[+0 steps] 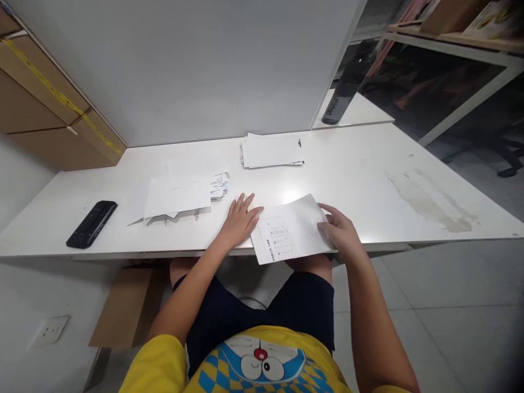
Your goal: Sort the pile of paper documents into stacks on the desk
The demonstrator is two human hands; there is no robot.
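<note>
A white sheet of paper (301,224) with a small printed table at its left end lies over the desk's front edge, its near corner sticking out above my lap. My right hand (340,229) pinches its right side between thumb and fingers. My left hand (240,222) rests flat on the desk with fingers spread, the thumb touching the sheet's left edge. Left of that hand is a loose, uneven pile of papers (178,196). Farther back, a neater stack of papers (271,151) sits near the wall panel.
A black device (92,224) lies at the desk's left front. Cardboard boxes (57,103) stand in the left corner. At the back right is a dark bottle (341,101). A greyish smear (434,199) marks the white desk (360,180). An open cardboard box (123,305) is under it.
</note>
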